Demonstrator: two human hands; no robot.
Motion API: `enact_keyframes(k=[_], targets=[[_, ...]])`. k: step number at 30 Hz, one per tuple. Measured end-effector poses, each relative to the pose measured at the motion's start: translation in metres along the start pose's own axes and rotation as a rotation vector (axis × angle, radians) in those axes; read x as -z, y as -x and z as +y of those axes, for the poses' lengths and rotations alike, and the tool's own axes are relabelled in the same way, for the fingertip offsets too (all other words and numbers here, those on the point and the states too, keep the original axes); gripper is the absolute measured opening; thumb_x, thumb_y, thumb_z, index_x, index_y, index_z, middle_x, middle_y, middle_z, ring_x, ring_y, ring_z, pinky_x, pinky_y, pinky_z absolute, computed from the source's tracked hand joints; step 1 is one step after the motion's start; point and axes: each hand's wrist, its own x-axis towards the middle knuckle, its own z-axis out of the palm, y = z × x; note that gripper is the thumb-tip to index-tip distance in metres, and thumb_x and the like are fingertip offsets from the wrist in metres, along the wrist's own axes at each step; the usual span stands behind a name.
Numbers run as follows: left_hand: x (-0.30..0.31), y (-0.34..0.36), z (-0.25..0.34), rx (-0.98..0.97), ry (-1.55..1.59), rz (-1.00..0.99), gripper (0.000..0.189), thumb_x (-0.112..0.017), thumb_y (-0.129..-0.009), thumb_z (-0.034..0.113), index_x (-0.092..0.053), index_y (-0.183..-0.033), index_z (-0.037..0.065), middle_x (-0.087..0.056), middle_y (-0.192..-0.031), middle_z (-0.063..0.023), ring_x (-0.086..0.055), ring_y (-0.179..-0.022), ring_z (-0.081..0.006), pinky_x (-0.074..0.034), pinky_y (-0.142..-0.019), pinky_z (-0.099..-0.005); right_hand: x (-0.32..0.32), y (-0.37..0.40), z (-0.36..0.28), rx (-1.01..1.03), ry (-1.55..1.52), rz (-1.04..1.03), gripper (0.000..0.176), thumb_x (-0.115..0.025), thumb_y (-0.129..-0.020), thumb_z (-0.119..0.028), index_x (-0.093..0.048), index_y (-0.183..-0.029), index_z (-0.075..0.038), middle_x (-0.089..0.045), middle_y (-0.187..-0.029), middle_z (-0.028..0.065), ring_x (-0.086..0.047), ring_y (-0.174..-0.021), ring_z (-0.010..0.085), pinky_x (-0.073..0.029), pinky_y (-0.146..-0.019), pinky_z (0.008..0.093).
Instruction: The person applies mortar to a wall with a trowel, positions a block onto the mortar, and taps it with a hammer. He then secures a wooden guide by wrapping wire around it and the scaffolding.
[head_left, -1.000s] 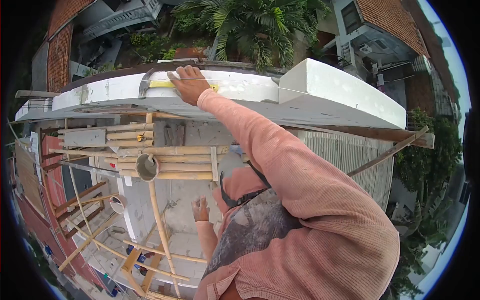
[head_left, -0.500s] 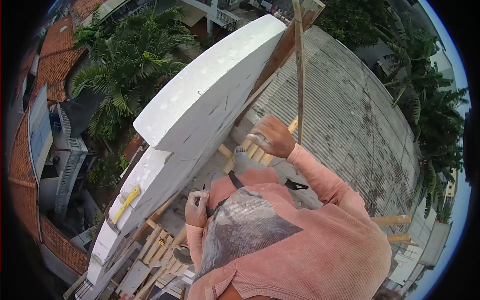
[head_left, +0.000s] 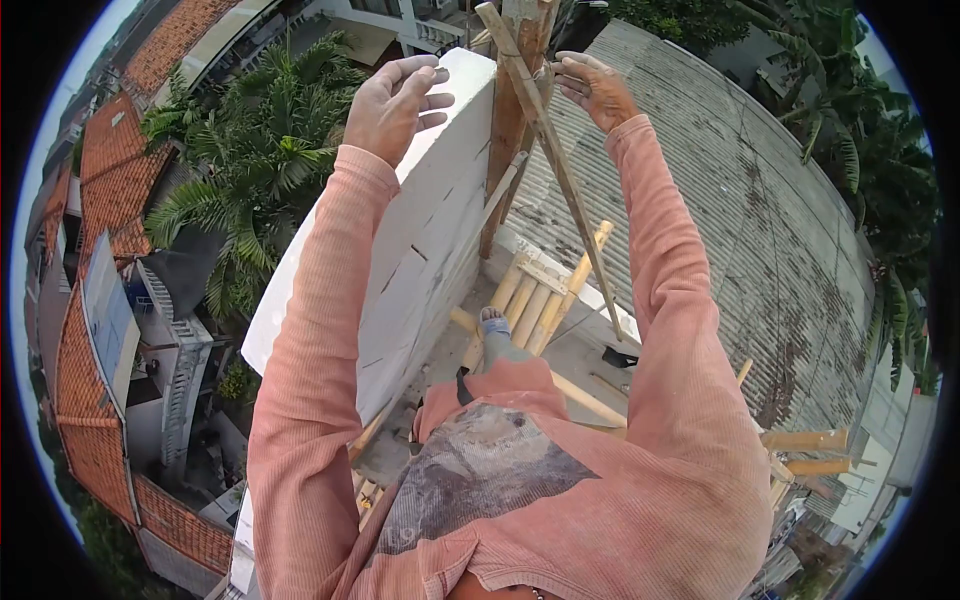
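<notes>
I see both hands raised now, where half a second ago they were low and close to the body. The left hand (head_left: 395, 100) is spread open and empty, its palm hanging over the top far end of the white foam block (head_left: 430, 220). I cannot tell if it touches the foam. The right hand (head_left: 592, 88) has left the spot near the bamboo and is up beside the wooden post (head_left: 508, 140). Its fingers (head_left: 566, 76) curl toward the thin slat (head_left: 560, 190) leaning across that post. Whether they actually close on the slat I cannot tell from here.

So the work has moved to the upper end of the block, with the hands on either side of the post and no tool in either.

The block stands on edge along the left, running from the post back toward me. Below lie the bamboo platform (head_left: 535, 300) and one foot (head_left: 492, 322). A corrugated roof (head_left: 720, 220) is on the right and a palm tree (head_left: 250, 170) on the left.
</notes>
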Motion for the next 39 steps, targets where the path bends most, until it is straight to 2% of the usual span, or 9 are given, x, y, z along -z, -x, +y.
enact_keyframes(k=[9,16,23,27,29,30,33,34,39], targets=[[-0.059,-0.094,-0.043,0.333,0.174,0.052,0.035,-0.066,-0.097,0.017,-0.059,-0.128,0.002,-0.070,-0.109,-0.0116,-0.072,-0.086,-0.0200,-0.063,-0.075,-0.0304,-0.010,0.007,0.011,-0.029,-0.188,-0.038,0.035,-0.063,-0.099,-0.022,-0.060,-0.126,0.000,-0.070,-0.113,0.0117,-0.069,-0.101,0.0200,-0.057,-0.092,0.0343],[-0.070,-0.113,-0.061,0.233,0.066,0.116,0.028,-0.068,-0.097,0.023,-0.067,-0.112,-0.002,-0.072,-0.091,-0.0087,-0.070,-0.074,-0.0142,-0.061,-0.063,-0.0264,-0.019,0.028,0.014,0.001,-0.260,-0.017,0.039,-0.061,-0.100,-0.022,-0.055,-0.131,0.001,-0.068,-0.116,0.0138,-0.068,-0.102,0.0208,-0.056,-0.093,0.0332],[-0.093,-0.022,-0.068,0.227,-0.192,0.187,0.027,-0.067,-0.094,0.024,-0.070,-0.095,-0.003,-0.073,-0.080,-0.0093,-0.067,-0.061,-0.0108,-0.058,-0.061,-0.0261,-0.027,0.029,0.019,-0.122,-0.208,-0.005,0.041,-0.066,-0.095,-0.021,-0.055,-0.130,-0.002,-0.067,-0.117,0.0120,-0.065,-0.107,0.0215,-0.052,-0.098,0.0370],[-0.142,0.003,-0.103,-0.051,-0.424,0.201,0.026,-0.067,-0.090,0.027,-0.071,-0.089,0.001,-0.073,-0.080,-0.0140,-0.072,-0.067,-0.0221,-0.056,-0.066,-0.0353,-0.025,0.019,0.015,-0.170,-0.104,-0.022,0.040,-0.070,-0.091,-0.019,-0.059,-0.128,-0.005,-0.068,-0.113,0.0075,-0.064,-0.103,0.0195,-0.051,-0.095,0.0364],[-0.163,0.002,-0.096,-0.072,-0.444,0.204,0.024,-0.067,-0.089,0.028,-0.072,-0.091,0.004,-0.073,-0.083,-0.0154,-0.072,-0.073,-0.0278,-0.056,-0.071,-0.0382,-0.024,0.010,0.011,-0.241,-0.114,-0.010,0.038,-0.070,-0.092,-0.016,-0.059,-0.127,-0.006,-0.067,-0.115,0.0064,-0.063,-0.109,0.0197,-0.050,-0.097,0.0369],[-0.171,0.001,-0.094,-0.079,-0.453,0.203,0.024,-0.067,-0.089,0.028,-0.073,-0.092,0.005,-0.073,-0.084,-0.0160,-0.072,-0.076,-0.0307,-0.055,-0.074,-0.0397,-0.027,0.009,0.007,-0.221,-0.114,0.049,0.036,-0.070,-0.091,-0.012,-0.060,-0.125,-0.006,-0.068,-0.105,0.0042,-0.064,-0.087,0.0133,-0.054,-0.076,0.0297],[-0.180,-0.007,-0.088,0.077,-0.352,0.214,0.023,-0.067,-0.089,0.029,-0.074,-0.092,0.007,-0.073,-0.083,-0.0160,-0.072,-0.082,-0.0337,-0.054,-0.079,-0.0420,0.006,-0.030,0.014,-0.162,-0.040,-0.071,0.034,-0.070,-0.092,-0.009,-0.060,-0.124,-0.006,-0.067,-0.097,0.0015,-0.054,-0.063,0.0058,-0.046,-0.051,0.0226],[-0.175,-0.010,-0.093,0.126,-0.309,0.112,0.030,-0.066,-0.091,0.032,-0.073,-0.105,0.006,-0.074,-0.092,-0.0175,-0.072,-0.087,-0.0336,-0.054,-0.082,-0.0414,-0.010,-0.026,0.004,-0.138,-0.003,0.039,0.029,-0.070,-0.092,-0.006,-0.062,-0.120,-0.005,-0.063,-0.083,-0.0015,-0.041,-0.051,0.0015,-0.031,-0.039,0.0203],[-0.139,0.027,-0.113,0.104,-0.244,-0.031,0.049,-0.063,-0.095,0.036,-0.059,-0.131,0.003,-0.069,-0.117,-0.0198,-0.068,-0.107,-0.0333,-0.051,-0.096,-0.0391,-0.008,-0.066,0.013,0.158,0.707,0.162,0.024,-0.070,-0.090,-0.019,-0.071,-0.109,-0.004,-0.064,-0.079,0.0041,-0.055,-0.065,0.0129,-0.042,-0.057,0.0299]])
